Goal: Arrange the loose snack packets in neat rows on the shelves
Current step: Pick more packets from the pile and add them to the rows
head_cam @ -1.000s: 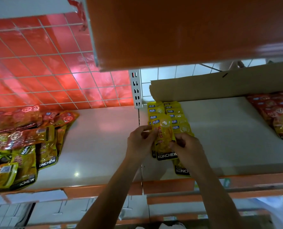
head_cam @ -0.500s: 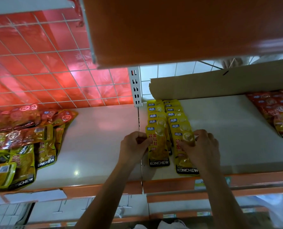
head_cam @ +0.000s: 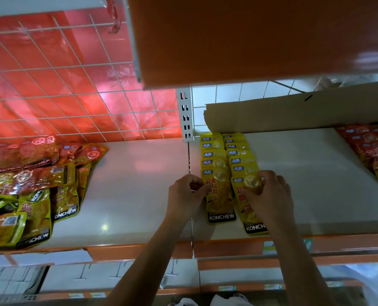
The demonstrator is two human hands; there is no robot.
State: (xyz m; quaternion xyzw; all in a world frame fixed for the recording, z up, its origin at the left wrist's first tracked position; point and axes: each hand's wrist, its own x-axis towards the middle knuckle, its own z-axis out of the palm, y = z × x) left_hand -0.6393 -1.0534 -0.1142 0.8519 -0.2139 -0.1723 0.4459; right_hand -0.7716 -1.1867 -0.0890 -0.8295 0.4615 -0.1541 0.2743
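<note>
Near edge: orange shelf lip (head_cam: 139, 250), with both forearms reaching up over it onto the white shelf board (head_cam: 128, 195). Left hand (head_cam: 187, 194) has its fingers curled and pinches the left edge of the left front packet (head_cam: 220, 202). Right hand (head_cam: 272, 195) has its fingers curled over the upper right part of the right front packet (head_cam: 249, 219) and grips it; its palm hides that packet's right edge. Both packets lie flat, long axis near-to-far, KONCHEW label at the near end, just beside each other. The right one sits a bit nearer than the left, so the fronts are not level. Behind them the left row (head_cam: 213, 154) and right row (head_cam: 239, 155) overlap shingle-style back to the cardboard strip (head_cam: 294, 113). Loose pile (head_cam: 29, 191) is on the same shelf level, well apart to the left, packets skewed and overlapping. Key relation: the pile lies left of both hands and the left hand is nearer, so fetching the next packet probably falls to that hand, once the fronts are squared. Red packets (head_cam: 369, 151) sit far right. Far: slotted upright (head_cam: 187, 115), wire grid (head_cam: 51, 89), orange upper shelf (head_cam: 249, 40) overhead.
</note>
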